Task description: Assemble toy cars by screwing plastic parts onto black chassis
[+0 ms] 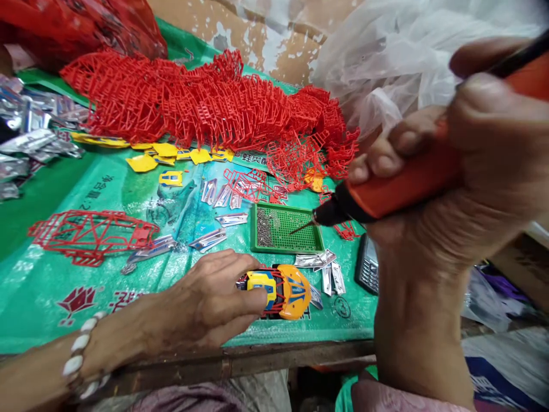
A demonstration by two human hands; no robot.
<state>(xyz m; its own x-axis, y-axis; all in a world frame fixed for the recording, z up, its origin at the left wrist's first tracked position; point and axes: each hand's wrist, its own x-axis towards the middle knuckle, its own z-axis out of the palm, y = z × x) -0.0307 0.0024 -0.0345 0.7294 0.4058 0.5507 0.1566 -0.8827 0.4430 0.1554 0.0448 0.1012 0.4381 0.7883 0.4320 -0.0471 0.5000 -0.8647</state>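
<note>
My left hand (214, 300) grips a toy car body (295, 292) on the green sheet near the table's front edge; it has an orange front, a yellow-and-blue panel and red frame bars. Fingers and palm cover the car's rear. Wrapped in my right hand (484, 149) is a red electric screwdriver (412, 177), held up at the right with its thin bit slanting down to the left. The bit's tip appears over a green perforated tray (286, 250) with small screws (265, 228) heaped at its left; whether it touches anything, I cannot tell.
Red plastic frames (184, 103) form a long pile at the back. One red frame (98, 234) lies at left. Yellow panels (169, 151) and silver strips (210, 239) are scattered mid-table. A mobile phone (368, 263) sits right of the tray, and a clear plastic bag (398, 57) stands behind.
</note>
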